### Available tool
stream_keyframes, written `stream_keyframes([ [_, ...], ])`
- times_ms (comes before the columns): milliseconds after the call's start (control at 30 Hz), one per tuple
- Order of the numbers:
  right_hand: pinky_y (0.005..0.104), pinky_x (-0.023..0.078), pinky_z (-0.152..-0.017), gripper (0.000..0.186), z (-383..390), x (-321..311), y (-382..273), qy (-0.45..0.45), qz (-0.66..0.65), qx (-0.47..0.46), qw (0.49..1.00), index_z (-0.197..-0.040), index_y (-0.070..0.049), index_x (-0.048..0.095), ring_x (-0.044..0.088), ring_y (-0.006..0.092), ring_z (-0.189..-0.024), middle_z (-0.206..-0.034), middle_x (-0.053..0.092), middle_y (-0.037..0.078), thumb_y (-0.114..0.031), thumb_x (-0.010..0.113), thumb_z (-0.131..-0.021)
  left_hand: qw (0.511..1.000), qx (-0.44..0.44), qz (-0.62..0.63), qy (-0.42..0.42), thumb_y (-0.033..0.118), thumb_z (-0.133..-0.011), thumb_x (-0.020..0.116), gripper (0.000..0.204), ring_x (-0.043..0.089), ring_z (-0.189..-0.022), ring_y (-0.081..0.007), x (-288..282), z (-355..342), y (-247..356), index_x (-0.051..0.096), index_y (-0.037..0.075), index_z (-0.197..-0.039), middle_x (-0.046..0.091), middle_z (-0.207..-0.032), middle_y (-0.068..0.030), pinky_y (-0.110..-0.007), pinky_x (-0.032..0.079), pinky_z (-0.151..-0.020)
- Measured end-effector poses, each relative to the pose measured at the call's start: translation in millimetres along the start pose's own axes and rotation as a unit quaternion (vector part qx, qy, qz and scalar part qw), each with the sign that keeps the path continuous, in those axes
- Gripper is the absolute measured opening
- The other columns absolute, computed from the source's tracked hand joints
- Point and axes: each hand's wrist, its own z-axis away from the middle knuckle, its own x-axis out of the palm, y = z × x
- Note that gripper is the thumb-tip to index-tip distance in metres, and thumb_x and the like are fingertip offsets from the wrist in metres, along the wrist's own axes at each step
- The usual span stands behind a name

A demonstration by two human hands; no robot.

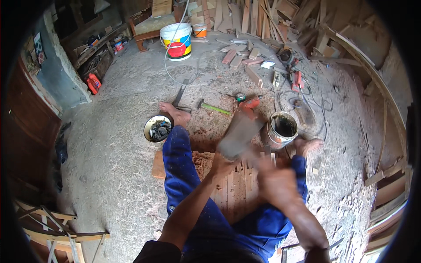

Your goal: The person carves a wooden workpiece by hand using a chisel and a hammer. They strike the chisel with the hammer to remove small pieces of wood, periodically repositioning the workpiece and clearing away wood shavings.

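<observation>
- Gripping a blurred mallet (239, 136) mid-frame, the right hand (278, 182) was closed.
- The left hand (224, 163), above wooden planks (225, 193) at lower centre, was partly hidden; its grip couldn't be told.
- Square blows, clear of the left hand, seemed wise.

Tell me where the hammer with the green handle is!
In the head view, the green-handled hammer lies on the floor above the middle, right of the person's bare left foot and left of the orange tool.
</observation>
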Motion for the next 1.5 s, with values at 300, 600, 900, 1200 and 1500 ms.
stream_keyframes([
  [300,0.0416,0.052,-0.056,0.056,22.1,120.3,-2.4,0.086,-0.517,0.177,0.833,-0.133,0.001,0.043,0.068,0.0278,-0.065,-0.078,0.066,0.013,-0.009,0.069,-0.085,0.975,-0.079,-0.206,-0.040,0.019,-0.085,0.077,0.021,0.063,-0.067,-0.0168,2.6,-60.1,2.6,0.063,0.003,-0.084,0.068,-0.077,-0.0042,-0.034,0.051,-0.060],
  [600,0.0325,0.048,-0.038,0.058,65.9,220.6,9.1,0.040,-0.844,0.314,0.433,-0.129,0.002,0.047,0.053,0.0188,-0.042,-0.069,0.058,0.009,-0.004,0.069,-0.076,0.994,0.030,-0.106,0.006,0.016,-0.087,0.077,0.026,0.058,-0.061,-0.0095,26.8,-12.4,70.7,0.056,0.009,-0.073,0.060,-0.065,0.0013,-0.027,0.045,-0.055],
  [900,0.0300,0.046,-0.035,0.052,63.6,218.8,20.6,0.025,-0.876,0.309,0.369,-0.133,0.000,0.047,0.050,0.0164,-0.043,-0.074,0.052,0.008,-0.004,0.064,-0.083,0.991,0.071,-0.111,-0.011,0.009,-0.083,0.078,0.020,0.056,-0.060,-0.0105,20.7,-82.3,84.9,0.060,0.005,-0.075,0.063,-0.068,-0.0006,-0.030,0.045,-0.057],
  [1200,0.0294,0.045,-0.036,0.054,64.8,216.2,21.5,0.020,-0.868,0.319,0.380,-0.134,0.000,0.045,0.049,0.0157,-0.044,-0.074,0.050,0.007,-0.005,0.064,-0.083,0.993,0.027,-0.116,-0.003,0.015,-0.082,0.080,0.021,0.061,-0.062,-0.0137,11.2,-68.0,28.3,0.063,0.003,-0.076,0.067,-0.070,-0.0032,-0.032,0.049,-0.061],
  [1500,0.0296,0.045,-0.036,0.054,64.5,215.2,19.9,0.017,-0.875,0.314,0.369,-0.134,-0.001,0.044,0.049,0.0157,-0.044,-0.074,0.050,0.007,-0.004,0.062,-0.083,0.997,0.011,-0.075,-0.007,0.008,-0.087,0.075,0.021,0.053,-0.051,-0.0074,12.6,-65.2,37.2,0.062,0.006,-0.071,0.061,-0.064,0.0017,-0.028,0.040,-0.047],
])
